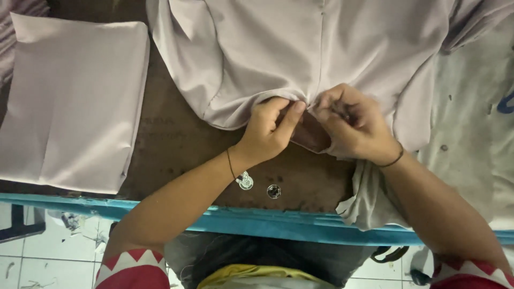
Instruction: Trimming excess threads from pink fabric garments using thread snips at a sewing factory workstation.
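A pale lilac garment (300, 48) lies spread on a brown table (176, 144), with a centre seam running down to its near hem. My left hand (270, 131) pinches the hem just left of the seam. My right hand (353, 126) grips the hem right of the seam, fingers curled over the cloth and a small dark thing that I cannot make out. The two hands nearly touch. Two small round metal pieces, one clear-rimmed (245, 181) and one dark (273, 191), lie on the table just below my left wrist.
A folded stack of the same pale cloth (75, 101) lies at the left. A grey-white cloth (471, 134) covers the right side. The table's blue front edge (257, 219) runs across below; tiled floor (48, 251) with scraps shows beneath.
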